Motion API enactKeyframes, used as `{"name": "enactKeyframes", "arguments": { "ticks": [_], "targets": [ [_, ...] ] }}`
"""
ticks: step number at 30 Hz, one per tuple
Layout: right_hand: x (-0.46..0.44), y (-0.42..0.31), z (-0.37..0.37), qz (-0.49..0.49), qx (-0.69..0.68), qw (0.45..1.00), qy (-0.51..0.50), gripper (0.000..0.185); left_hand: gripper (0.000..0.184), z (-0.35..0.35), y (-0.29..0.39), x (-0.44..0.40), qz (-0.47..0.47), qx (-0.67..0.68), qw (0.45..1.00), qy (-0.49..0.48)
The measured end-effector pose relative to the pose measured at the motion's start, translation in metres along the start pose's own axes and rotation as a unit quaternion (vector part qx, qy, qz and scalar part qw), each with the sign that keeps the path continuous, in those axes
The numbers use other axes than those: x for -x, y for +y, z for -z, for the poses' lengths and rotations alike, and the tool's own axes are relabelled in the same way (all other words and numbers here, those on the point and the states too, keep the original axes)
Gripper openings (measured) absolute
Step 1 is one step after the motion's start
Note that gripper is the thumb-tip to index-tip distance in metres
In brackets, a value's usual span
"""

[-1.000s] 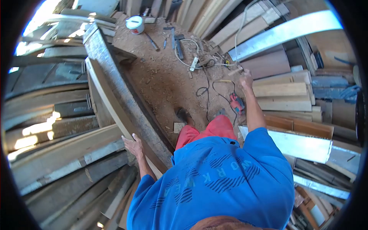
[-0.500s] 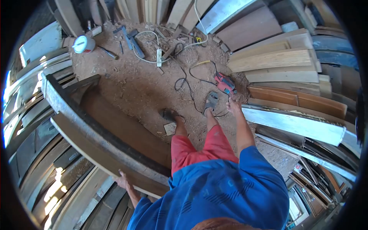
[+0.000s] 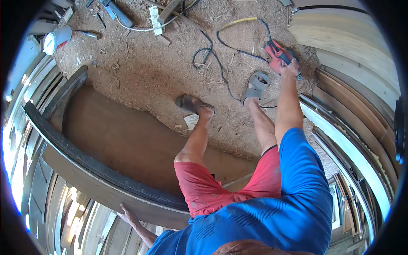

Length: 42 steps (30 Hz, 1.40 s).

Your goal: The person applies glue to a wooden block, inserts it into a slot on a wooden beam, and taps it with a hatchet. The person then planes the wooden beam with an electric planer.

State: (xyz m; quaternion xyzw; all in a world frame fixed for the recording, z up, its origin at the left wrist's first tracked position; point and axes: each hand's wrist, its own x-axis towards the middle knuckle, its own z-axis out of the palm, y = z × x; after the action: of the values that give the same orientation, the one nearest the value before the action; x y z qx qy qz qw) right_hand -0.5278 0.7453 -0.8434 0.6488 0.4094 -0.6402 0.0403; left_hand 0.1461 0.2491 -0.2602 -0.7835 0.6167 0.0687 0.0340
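My right hand (image 3: 290, 68) is closed round the red power tool (image 3: 278, 56), which rests on the chip-strewn ground at the right. A dark cord with a yellow stretch (image 3: 239, 22) curls away from the tool. At the lower left, my left hand (image 3: 128, 216) lies with its fingers apart against the lower edge of a long brown board (image 3: 91, 183). That board runs alongside the dark edge of a long bench (image 3: 106, 170).
A white bucket (image 3: 50, 43) and a chisel-like tool (image 3: 90, 34) lie at the upper left. Near the top are a blue clamp-like tool (image 3: 120, 16) and a white power strip (image 3: 155, 20). Stacked boards (image 3: 346, 36) line the right side.
My right hand has come down to the red tool and closed on it. The view has tipped toward the ground, and my left hand has slid lower along the board.
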Motion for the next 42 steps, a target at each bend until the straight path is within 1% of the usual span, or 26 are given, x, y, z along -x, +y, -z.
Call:
{"name": "enactKeyframes", "arguments": {
  "ticks": [2, 4, 5, 7, 8, 9, 11, 13, 15, 17, 18, 19, 21, 25, 26, 28, 30, 34, 37, 38, 40, 42],
  "targets": [
    [-0.003, -0.004, 0.0, -0.016, -0.008, 1.0, -0.011, 0.043, 0.082, 0.004, -0.004, 0.0, 0.001, -0.005, 1.0, -0.003],
    [0.004, -0.001, 0.021, -0.001, 0.005, 0.999, -0.038, 0.026, 0.083, 0.004, -0.011, -0.004, -0.014, -0.017, 1.0, 0.001],
    [0.014, 0.0, 0.038, 0.01, 0.009, 0.999, -0.051, 0.018, 0.082, 0.003, -0.014, -0.006, -0.026, -0.022, 0.999, 0.022],
    [0.058, 0.003, 0.062, 0.047, -0.037, 0.994, -0.089, 0.006, 0.081, -0.004, -0.021, -0.008, -0.048, -0.026, 0.997, 0.061],
    [0.09, 0.002, 0.07, 0.033, -0.017, 0.991, -0.125, 0.003, 0.079, -0.002, -0.028, -0.012, -0.004, -0.02, 0.999, 0.037],
    [0.122, 0.0, 0.079, 0.021, 0.003, 0.987, -0.162, 0.004, 0.079, 0.002, -0.026, -0.011, 0.004, -0.029, 0.999, 0.035],
    [0.174, 0.007, 0.099, 0.042, 0.108, 0.956, -0.271, 0.01, 0.079, 0.001, 0.001, 0.003, 0.021, -0.037, 0.999, 0.027],
    [0.238, 0.012, 0.112, 0.064, 0.163, 0.937, -0.303, 0.015, 0.073, 0.002, 0.008, 0.006, 0.05, -0.044, 0.997, 0.03],
    [0.33, 0.007, 0.112, 0.169, 0.322, 0.862, -0.354, 0.02, 0.071, -0.004, -0.017, -0.003, -0.024, -0.044, 0.997, 0.052],
    [0.433, 0.002, 0.102, 0.184, 0.415, 0.803, -0.386, 0.018, 0.064, -0.015, -0.043, -0.013, -0.14, 0.002, 0.989, 0.053],
    [0.473, 0.002, 0.101, 0.185, 0.445, 0.767, -0.423, 0.016, 0.06, -0.005, -0.029, -0.006, -0.11, 0.029, 0.992, 0.052],
    [0.51, 0.006, 0.098, 0.185, 0.477, 0.726, -0.46, 0.018, 0.055, 0.006, -0.004, 0.006, -0.077, 0.055, 0.994, 0.052],
    [0.583, 0.024, 0.099, 0.177, 0.502, 0.662, -0.528, 0.024, 0.051, 0.022, 0.016, 0.016, -0.001, 0.06, 0.997, 0.049],
    [0.73, 0.074, 0.09, 0.143, 0.568, 0.519, -0.622, 0.034, 0.054, 0.033, 0.01, 0.01, 0.049, 0.129, 0.99, -0.018],
    [0.738, 0.091, 0.087, 0.155, 0.602, 0.458, -0.636, 0.032, 0.053, 0.033, 0.008, 0.008, 0.053, 0.141, 0.988, -0.023],
    [0.794, 0.119, 0.094, 0.187, 0.599, 0.392, -0.673, 0.031, 0.054, 0.034, 0.004, 0.007, 0.065, 0.144, 0.986, -0.048],
    [0.841, 0.145, 0.109, 0.22, 0.585, 0.329, -0.708, 0.03, 0.056, 0.034, 0.0, 0.012, 0.049, 0.173, 0.983, -0.031],
    [0.929, 0.167, 0.14, 0.152, 0.567, 0.293, -0.754, 0.03, 0.054, 0.014, -0.012, 0.006, 0.05, 0.178, 0.982, -0.025],
    [0.966, 0.179, 0.148, 0.108, 0.554, 0.226, -0.794, 0.031, 0.048, 0.013, -0.014, 0.01, 0.04, 0.191, 0.981, -0.012],
    [0.984, 0.18, 0.15, 0.102, 0.57, 0.199, -0.79, 0.04, 0.046, 0.013, -0.013, 0.018, 0.033, 0.203, 0.979, 0.009],
    [1.011, 0.19, 0.151, 0.101, 0.568, 0.137, -0.805, 0.043, 0.042, 0.009, -0.005, 0.02, 0.013, 0.224, 0.973, 0.057],
    [1.03, 0.2, 0.147, 0.079, 0.586, 0.08, -0.802, 0.049, 0.041, 0.001, 0.003, 0.022, 0.024, 0.233, 0.972, 0.018]
  ]
}}
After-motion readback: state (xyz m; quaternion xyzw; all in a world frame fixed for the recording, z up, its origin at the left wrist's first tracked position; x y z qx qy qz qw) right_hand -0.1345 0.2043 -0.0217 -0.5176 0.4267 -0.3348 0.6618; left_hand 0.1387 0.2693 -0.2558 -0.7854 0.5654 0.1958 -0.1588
